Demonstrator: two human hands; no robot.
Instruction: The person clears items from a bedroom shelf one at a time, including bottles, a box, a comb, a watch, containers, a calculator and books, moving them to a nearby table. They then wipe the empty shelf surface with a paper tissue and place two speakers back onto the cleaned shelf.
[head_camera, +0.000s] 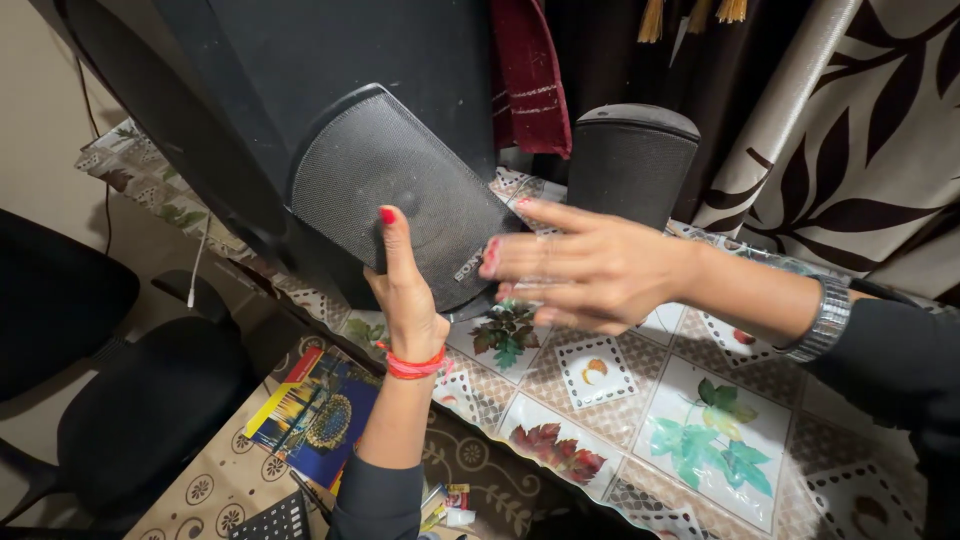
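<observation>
chair: black office chair (120, 400) sits at the far left, lower than the surface, nothing touching it

book: colourful blue and yellow book (318, 410) lies on a lower patterned spot just under the left forearm

big speaker: tall black box (300, 70) stands at the back left, right behind the small speaker

small speaker: black speaker with a mesh grille (395, 190), tilted, sitting near the surface's front edge and leaning against the big box; this is the thing both hands are on

left hand: left hand (408, 290) comes up from below, red thread bracelet at the wrist, red nails; fingers (392, 235) are pretty much straight and pressed together, lying flat against the front grille, thumb hidden so can't tell if it wraps the edge

right hand: right hand (585, 265) reaches in from the right, a bit motion-blurred; fingers (520, 255) are stretched out and slightly spread, tips touching the speaker's right edge, not curled around anything

second small speaker: matching black one (632, 160) stands upright behind the right hand, untouched

watch: silver metal band (826, 320) on the right wrist, dark sleeve after it

surface: covered in a leaf-and-fruit patterned plastic cloth (700, 420)

curtain: cream with dark leaves (860, 120), far right at the back
</observation>
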